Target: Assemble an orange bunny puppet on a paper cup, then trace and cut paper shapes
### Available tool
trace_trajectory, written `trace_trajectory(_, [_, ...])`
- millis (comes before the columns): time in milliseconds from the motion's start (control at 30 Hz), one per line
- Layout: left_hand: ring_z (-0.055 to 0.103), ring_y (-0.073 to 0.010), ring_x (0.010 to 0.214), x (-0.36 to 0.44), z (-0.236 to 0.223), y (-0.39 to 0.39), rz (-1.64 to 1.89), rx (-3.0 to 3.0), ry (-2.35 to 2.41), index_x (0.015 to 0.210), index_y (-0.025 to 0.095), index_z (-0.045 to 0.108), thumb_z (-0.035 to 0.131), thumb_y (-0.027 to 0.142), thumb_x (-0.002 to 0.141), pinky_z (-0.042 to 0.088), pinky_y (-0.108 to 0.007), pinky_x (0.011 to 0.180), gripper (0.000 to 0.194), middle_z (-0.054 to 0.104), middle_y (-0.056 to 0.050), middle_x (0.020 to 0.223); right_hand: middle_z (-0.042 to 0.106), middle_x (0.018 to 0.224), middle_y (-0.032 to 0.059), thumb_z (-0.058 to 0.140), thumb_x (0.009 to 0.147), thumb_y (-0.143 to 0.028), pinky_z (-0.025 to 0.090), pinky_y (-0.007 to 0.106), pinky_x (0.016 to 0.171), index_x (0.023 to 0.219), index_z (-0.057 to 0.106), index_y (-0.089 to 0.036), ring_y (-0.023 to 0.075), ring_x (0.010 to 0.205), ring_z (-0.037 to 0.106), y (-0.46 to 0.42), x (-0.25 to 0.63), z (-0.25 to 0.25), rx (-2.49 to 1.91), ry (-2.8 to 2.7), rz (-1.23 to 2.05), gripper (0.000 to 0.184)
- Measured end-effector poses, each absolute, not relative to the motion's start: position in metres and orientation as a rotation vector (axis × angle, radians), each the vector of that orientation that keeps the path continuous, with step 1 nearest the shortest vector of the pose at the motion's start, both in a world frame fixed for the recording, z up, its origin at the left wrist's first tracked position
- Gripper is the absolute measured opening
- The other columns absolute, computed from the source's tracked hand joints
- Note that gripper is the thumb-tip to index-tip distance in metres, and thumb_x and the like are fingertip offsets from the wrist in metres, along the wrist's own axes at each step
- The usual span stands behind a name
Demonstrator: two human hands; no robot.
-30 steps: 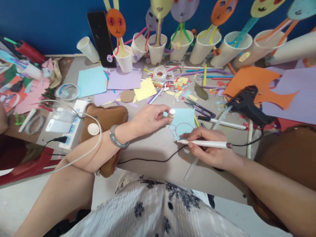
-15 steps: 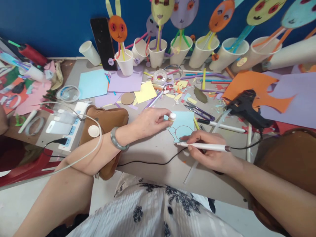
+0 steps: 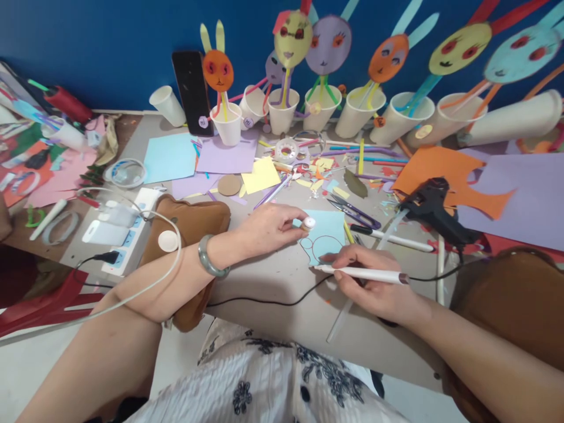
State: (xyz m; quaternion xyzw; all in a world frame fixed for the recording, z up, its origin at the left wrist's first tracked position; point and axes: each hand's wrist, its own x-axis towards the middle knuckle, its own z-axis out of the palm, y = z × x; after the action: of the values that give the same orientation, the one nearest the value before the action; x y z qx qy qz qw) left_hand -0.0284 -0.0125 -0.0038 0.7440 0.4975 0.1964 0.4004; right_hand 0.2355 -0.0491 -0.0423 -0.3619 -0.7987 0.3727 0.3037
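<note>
Marker (image 3: 370,274), white and brown-ended, gripped in right hand (image 3: 381,301): axis crosswise, tip leftward at near-left corner of pale-blue paper sheet (image 3: 329,221); left hand (image 3: 271,229) pinches small white-topped cylinder (image 3: 308,224).

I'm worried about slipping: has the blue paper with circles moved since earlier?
No, the blue paper shows no clear shift either way against the scissors.

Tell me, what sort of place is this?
Probably a craft table, perhaps in a workshop or classroom; the room barely shows. Paper-faced figures rise from white cups, a glue gun lies among coloured paper, and the right hand holds a marker.
</note>
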Motion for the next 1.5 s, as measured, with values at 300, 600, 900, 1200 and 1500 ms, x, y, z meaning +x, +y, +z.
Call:
trace_trajectory(300, [0.045,-0.0119,0.066,-0.029,-0.003,-0.013,0.488,1.888,1.241,0.099,0.017,0.078,0.069,0.032,0.096,0.035,-0.027,0.066,0.018,0.052,0.005,0.067,0.072,0.065,-0.002,0.065,0.091,-0.022,0.054,0.025,0.055,0.082,0.062,-0.027,0.0195,0.067,0.078,-0.047,0.231,-0.029,-0.95,-2.133,0.995,0.011])
trace_trajectory(600, [0.052,-0.0139,0.069,-0.029,-0.002,-0.01,0.387,2.054,1.178,0.1,0.019,0.078,0.064,0.028,0.101,0.038,-0.027,0.07,0.017,0.061,0.002,0.069,0.072,0.067,-0.0008,0.066,0.091,-0.019,0.053,0.025,0.052,0.083,0.062,-0.027,0.0182,0.059,0.073,-0.046,0.23,-0.028,-0.932,-2.105,1.054,0.012])
trace_trajectory(900, [0.06,-0.015,0.075,-0.03,0.002,-0.01,0.346,2.14,1.163,0.099,0.02,0.076,0.064,0.028,0.103,0.04,-0.028,0.073,0.015,0.073,0.0,0.081,0.073,0.068,-0.0022,0.063,0.091,-0.015,0.054,0.023,0.054,0.085,0.062,-0.027,0.0184,0.065,0.077,-0.046,0.229,-0.025,-0.89,-2.124,0.999,0.013])
trace_trajectory(1200, [0.066,-0.0169,0.081,-0.032,-0.001,-0.009,0.356,2.215,1.148,0.104,0.021,0.076,0.062,0.032,0.105,0.044,-0.03,0.076,0.017,0.077,-0.001,0.089,0.073,0.068,-0.0021,0.065,0.091,-0.015,0.053,0.023,0.052,0.084,0.062,-0.027,0.0197,0.068,0.08,-0.048,0.229,-0.028,-0.883,-2.134,0.974,0.014])
trace_trajectory(1500, [0.065,-0.0172,0.08,-0.032,-0.001,-0.009,0.326,2.211,1.169,0.105,0.02,0.076,0.065,0.03,0.104,0.041,-0.028,0.076,0.015,0.076,-0.002,0.088,0.074,0.067,-0.001,0.064,0.093,-0.019,0.051,0.024,0.051,0.084,0.062,-0.026,0.0187,0.064,0.077,-0.049,0.231,-0.038,-0.902,-2.129,0.981,0.012])
